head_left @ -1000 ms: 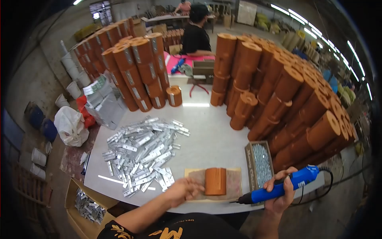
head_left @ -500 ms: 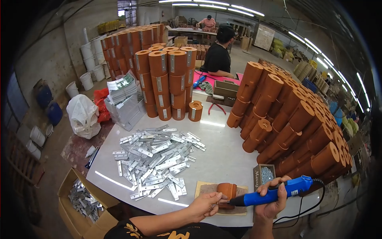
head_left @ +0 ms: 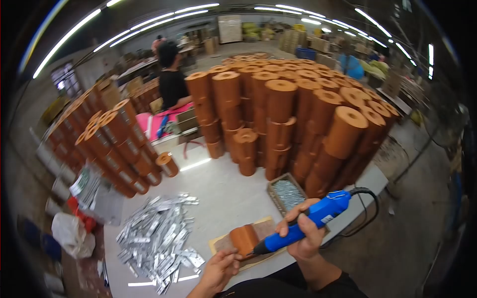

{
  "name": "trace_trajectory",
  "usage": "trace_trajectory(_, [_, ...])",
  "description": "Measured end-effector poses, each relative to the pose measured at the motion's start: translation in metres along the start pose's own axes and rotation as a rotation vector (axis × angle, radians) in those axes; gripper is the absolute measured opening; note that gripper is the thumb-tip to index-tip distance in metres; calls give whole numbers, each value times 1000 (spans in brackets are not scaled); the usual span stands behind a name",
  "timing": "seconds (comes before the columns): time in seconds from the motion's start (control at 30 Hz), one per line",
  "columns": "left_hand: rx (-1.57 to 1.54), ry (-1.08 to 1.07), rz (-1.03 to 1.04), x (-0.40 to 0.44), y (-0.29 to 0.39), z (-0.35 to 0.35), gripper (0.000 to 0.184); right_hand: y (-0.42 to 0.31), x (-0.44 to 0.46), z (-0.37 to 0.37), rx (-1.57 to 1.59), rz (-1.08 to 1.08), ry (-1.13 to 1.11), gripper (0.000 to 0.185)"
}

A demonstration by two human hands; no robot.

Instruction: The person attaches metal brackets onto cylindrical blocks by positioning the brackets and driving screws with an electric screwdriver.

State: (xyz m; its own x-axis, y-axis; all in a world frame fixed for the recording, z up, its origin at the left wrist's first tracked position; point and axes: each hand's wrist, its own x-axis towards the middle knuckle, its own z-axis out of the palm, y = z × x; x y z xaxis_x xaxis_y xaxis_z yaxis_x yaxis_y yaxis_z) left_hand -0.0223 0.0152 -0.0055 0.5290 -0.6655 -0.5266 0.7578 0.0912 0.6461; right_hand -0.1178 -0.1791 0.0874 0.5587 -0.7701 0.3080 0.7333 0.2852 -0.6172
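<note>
My right hand (head_left: 304, 231) is wrapped round a blue electric screwdriver (head_left: 298, 229), its dark tip pointing left and down. The tip is at the near side of an orange-brown cylinder block (head_left: 245, 239), which lies on its side on a flat pad (head_left: 263, 226). Close to that tip, my left hand (head_left: 221, 269) has its fingers pinched together at the block's near left edge; what they hold, if anything, is too small to name. Left of the pad lies a pile of silver metal strips (head_left: 161, 238).
A box of small screws (head_left: 288, 193) sits behind the screwdriver. Tall stacks of brown cylinders (head_left: 280, 99) line the back right, others (head_left: 117, 144) the back left. A single cylinder (head_left: 167, 165) stands between them. A person in black (head_left: 171, 82) is behind the table.
The view has swung to the right. Since a second ago, my left hand has closed its fingers and come to the screwdriver tip, and the screwdriver has moved over to the block.
</note>
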Motion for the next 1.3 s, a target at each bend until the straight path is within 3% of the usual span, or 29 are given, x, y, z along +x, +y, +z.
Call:
trace_trajectory(0.23, [114,52,166,2,44,-42,17,-18,0,-37,7,-19,105,24])
trace_trajectory(0.67, [-60,-85,-19,-11,-2,26,27,2,-8,-21,78,-12,4,27])
trace_trajectory(0.8, [127,-47,46,-11,-6,29,25,2,-6,-21,70,-10,-3,27])
trace_trajectory(1.1, [170,-23,9,-12,1,31,31,5,1,-17,135,-38,-57,23])
trace_trajectory(1.3, [286,74,198,-9,-8,41,40,5,5,-18,159,-28,-24,22])
